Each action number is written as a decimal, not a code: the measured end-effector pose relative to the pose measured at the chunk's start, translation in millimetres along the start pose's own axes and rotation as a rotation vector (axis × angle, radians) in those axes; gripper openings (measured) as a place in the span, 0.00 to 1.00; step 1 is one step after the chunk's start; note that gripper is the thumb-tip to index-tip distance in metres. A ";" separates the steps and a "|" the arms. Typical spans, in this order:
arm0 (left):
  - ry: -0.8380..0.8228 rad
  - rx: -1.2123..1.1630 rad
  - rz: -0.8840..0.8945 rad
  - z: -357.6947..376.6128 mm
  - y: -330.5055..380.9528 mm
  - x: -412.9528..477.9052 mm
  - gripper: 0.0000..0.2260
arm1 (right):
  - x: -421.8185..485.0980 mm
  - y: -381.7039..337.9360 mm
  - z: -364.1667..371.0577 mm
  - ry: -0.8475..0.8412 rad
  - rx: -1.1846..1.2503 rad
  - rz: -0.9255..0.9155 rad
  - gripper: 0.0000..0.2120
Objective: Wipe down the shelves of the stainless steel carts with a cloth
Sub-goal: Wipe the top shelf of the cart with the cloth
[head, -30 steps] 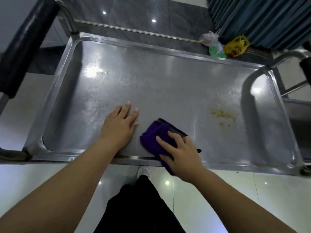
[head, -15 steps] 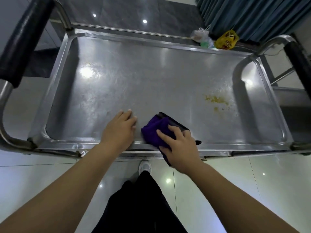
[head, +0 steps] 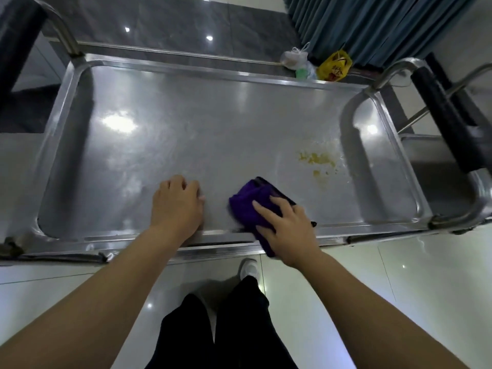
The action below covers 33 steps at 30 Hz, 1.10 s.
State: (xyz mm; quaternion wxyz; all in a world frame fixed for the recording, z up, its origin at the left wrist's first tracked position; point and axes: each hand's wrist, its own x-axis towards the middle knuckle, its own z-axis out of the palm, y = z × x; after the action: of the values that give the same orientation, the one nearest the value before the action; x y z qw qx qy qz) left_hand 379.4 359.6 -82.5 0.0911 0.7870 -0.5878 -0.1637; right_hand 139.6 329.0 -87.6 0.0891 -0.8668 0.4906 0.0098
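The bunched purple cloth lies by the near rim of the rectangular stainless steel cart shelf, its long axis running near-to-far across the shelf's left-right length. The right hand presses it with straight, spread fingers. The left hand rests alongside, fingers curled and empty.

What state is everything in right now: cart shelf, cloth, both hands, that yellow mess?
Top shelf: streaky, stained on the right.
Yellow stain: unwiped, apart from the cloth.
Purple cloth: bunched, draped over the near rim.
Right hand: fingers straight, pressing the cloth.
Left hand: fingers curled, resting on shelf, empty.
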 end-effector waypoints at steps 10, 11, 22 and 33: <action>0.016 -0.072 0.042 5.1 57.0 67.7 0.16 | 42.6 58.8 -5.8 0.010 -0.126 0.367 0.27; 0.018 -0.073 0.049 5.6 61.7 75.1 0.17 | 39.5 56.7 -6.6 0.035 -0.093 0.188 0.25; -0.015 0.047 0.010 10.2 80.7 108.4 0.14 | 128.5 117.0 -22.8 0.032 -0.052 0.437 0.28; 0.058 0.025 -0.091 13.5 88.4 111.2 0.12 | 192.5 161.3 -33.4 0.031 0.042 0.390 0.26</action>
State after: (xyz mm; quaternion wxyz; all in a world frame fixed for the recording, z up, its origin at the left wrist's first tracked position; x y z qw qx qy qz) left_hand 323.7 228.2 -82.0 0.0907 0.8183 -0.5507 -0.1372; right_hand 99.6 79.1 -98.3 0.0963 -0.7533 0.6506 0.0032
